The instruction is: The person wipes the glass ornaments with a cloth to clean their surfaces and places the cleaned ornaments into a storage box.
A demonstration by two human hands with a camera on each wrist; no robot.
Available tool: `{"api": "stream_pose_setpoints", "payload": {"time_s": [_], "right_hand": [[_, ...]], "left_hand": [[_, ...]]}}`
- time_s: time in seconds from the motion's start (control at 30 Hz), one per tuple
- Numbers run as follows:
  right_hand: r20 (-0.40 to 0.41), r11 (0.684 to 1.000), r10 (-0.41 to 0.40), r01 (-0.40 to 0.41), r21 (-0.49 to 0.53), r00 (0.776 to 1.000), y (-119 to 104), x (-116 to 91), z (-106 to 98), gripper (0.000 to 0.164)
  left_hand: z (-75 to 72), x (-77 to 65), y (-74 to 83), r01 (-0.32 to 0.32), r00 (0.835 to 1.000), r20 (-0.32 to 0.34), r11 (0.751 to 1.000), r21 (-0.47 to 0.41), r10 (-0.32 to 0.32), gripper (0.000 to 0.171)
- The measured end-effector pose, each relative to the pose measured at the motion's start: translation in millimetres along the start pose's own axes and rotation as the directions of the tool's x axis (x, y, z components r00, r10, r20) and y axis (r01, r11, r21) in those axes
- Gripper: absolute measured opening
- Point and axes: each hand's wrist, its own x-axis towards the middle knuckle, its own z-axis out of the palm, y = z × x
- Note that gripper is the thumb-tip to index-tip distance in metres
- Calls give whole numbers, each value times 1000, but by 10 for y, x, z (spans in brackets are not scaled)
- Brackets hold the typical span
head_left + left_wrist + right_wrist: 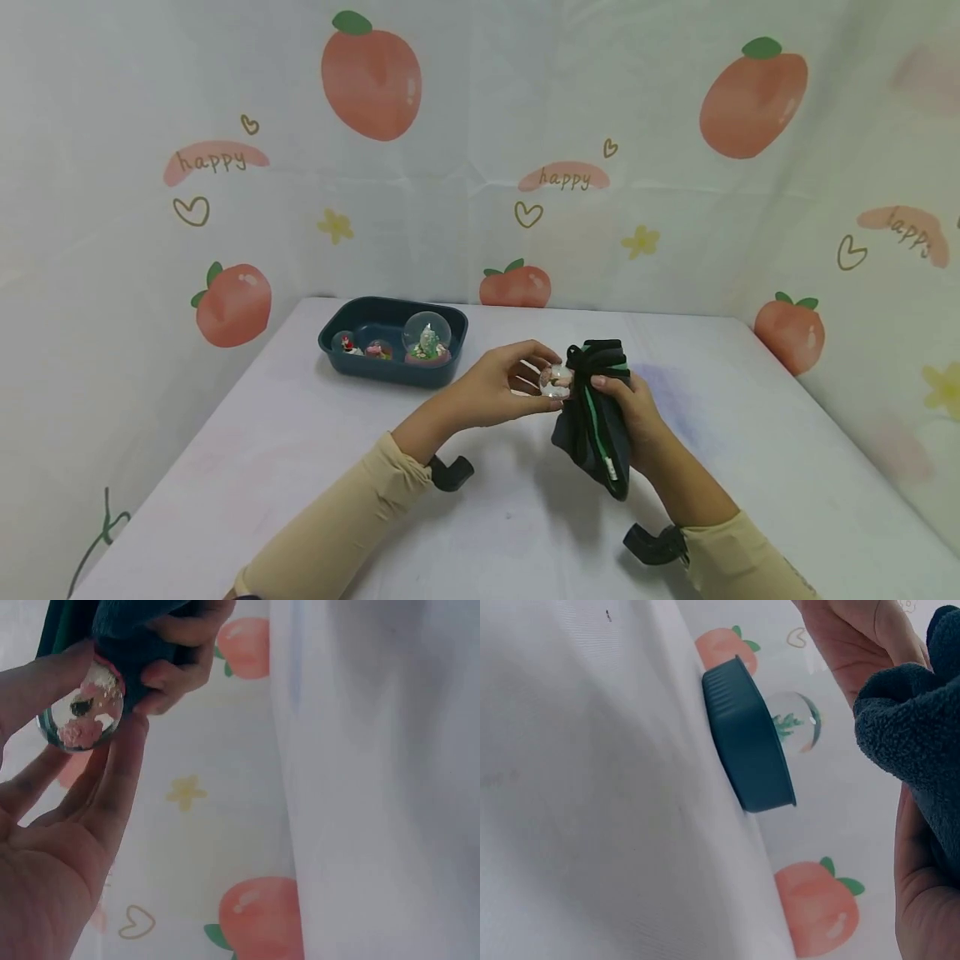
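My left hand (495, 383) pinches a small snow globe (556, 382) between thumb and fingers. In the left wrist view the clear dome (88, 712) shows pink and pale figures inside. My right hand (639, 421) grips a bunched, dark teal towel (592, 437) with black and green stripes and a small white label. The towel lies against the base end of the globe and hides that part. Its fuzzy terry surface (922, 731) fills the right edge of the right wrist view. Both hands are above the white table, in front of my body.
At the back left stands a dark teal tray (382, 373) with a large snow globe (427, 340) and two smaller ones in it. Behind the white-covered table (300, 492) hangs a peach-print cloth (465, 225). A green cord (105, 529) hangs at the far left.
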Motion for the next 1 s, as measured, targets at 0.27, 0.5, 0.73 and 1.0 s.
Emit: {"api": "stream_pose_setpoints", "payload": {"time_s": [0.27,0.5,0.73,1.0], "right_hand": [[42,999,-46,46,-12,998,30,-1,-2,16],[44,998,-55,55,2,998,28,11,3,17],[11,1000,-17,17,1,1000,27,11,16,23],[49,998,-58,58,7,997,32,-8,19,16]], "left_hand": [[-21,-15,13,88,996,25,996,32,-89,30],[-24,-16,11,89,996,-1,996,32,-89,48],[-26,-12,0,-23,1000,-10,1000,-17,23,52],[-14,-16,20,84,996,-12,996,31,-84,31]]}}
